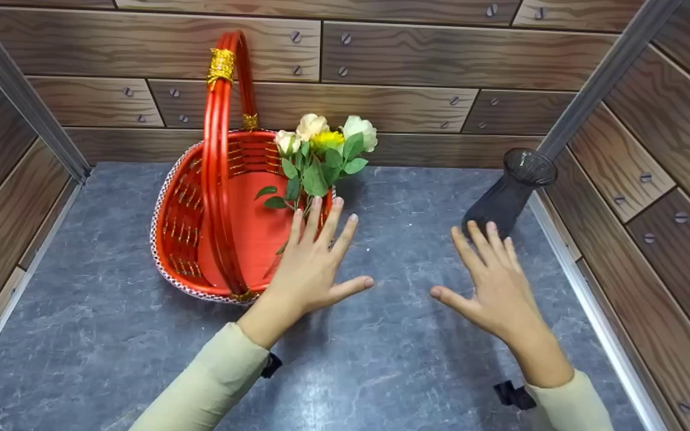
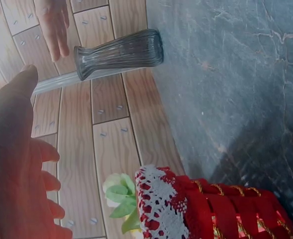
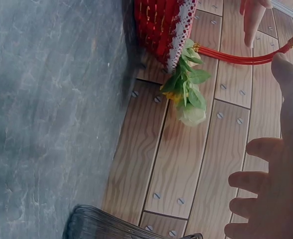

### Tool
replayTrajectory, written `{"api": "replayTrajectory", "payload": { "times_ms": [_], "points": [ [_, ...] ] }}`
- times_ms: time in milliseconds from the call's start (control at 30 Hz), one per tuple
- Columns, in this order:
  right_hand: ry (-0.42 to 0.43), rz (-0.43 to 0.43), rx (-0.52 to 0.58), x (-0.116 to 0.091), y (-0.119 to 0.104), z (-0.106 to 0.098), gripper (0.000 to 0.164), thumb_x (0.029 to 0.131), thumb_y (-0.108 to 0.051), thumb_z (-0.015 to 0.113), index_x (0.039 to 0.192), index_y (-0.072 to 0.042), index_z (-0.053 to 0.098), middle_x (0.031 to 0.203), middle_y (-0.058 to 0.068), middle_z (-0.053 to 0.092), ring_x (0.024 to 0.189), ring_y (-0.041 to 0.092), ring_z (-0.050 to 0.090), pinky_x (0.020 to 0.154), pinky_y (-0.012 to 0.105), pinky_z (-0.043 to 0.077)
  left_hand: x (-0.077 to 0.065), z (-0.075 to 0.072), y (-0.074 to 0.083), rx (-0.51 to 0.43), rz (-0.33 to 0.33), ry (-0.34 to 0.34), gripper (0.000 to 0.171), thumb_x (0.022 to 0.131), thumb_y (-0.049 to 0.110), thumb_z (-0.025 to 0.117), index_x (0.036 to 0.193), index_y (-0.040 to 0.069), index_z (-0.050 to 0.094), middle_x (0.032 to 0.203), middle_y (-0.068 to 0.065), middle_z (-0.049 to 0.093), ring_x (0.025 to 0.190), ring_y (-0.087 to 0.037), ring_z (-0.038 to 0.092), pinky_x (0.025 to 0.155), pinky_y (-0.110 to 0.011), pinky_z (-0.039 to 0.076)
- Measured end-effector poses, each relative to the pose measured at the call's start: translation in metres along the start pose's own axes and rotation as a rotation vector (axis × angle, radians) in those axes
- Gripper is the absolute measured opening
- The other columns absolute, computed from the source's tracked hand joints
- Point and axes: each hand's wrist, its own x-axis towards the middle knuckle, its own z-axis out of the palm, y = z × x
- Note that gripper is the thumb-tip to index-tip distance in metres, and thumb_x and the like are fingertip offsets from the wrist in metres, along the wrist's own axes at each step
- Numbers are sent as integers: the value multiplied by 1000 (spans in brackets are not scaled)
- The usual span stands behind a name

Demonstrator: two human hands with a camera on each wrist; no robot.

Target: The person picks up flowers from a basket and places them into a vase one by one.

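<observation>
My left hand [image 1: 312, 269] hovers with spread fingers over the right rim of a red woven basket [image 1: 186, 239], holding nothing. Artificial flowers [image 1: 327, 149], cream and white roses with a yellow bloom and green leaves, lean out over the basket's right side; their lower stems are partly hidden behind that hand. On the right, a dark ribbed glass vase [image 1: 501, 197] stands upright on the grey surface. In front of it my right hand [image 1: 498, 287] is held up, fingers spread and nothing in it. The left wrist view shows the vase [image 2: 119, 52] and the basket's lace-trimmed rim [image 2: 158, 204].
The basket's tall arched handle [image 1: 219, 149] rises above it, wrapped in gold. Wood-patterned walls [image 1: 399, 54] enclose the grey marbled tabletop [image 1: 381, 359] at the back and both sides. A metal strip [image 1: 596, 311] runs along the right edge, close to the vase.
</observation>
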Motion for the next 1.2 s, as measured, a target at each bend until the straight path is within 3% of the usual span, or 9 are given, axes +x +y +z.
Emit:
{"api": "replayTrajectory", "payload": {
  "times_ms": [200,567,1033,1200],
  "points": [
    [2,9,1,-2,4,-3,98,80,-65,70,159,-24,29,163,16,27,150,46,16,119,64,13,6,0,7,-9,10,-9,103,86,87,26,161,18,16,168,-14,-3,152,-42,-7,120,-63,5],
    [11,35,8,5,19,-8,98,81,-64,70,159,-19,29,163,17,24,150,45,15,121,60,12,27,-3,25,-33,61,24,101,88,84,31,161,15,17,168,-16,2,152,-43,-5,121,-62,7],
    [76,95,36,26,53,-37,98,84,-58,71,160,-18,23,165,18,15,152,43,7,122,56,9,97,-9,74,-19,161,-14,97,90,82,22,162,18,8,168,-12,-2,153,-39,-3,122,-54,-3],
    [89,114,47,28,69,-46,98,86,-55,71,160,-14,22,165,18,14,151,45,8,122,57,10,119,-4,89,-7,200,-40,96,91,81,22,162,18,6,168,-11,-2,154,-38,-3,123,-53,1]
  ]
}}
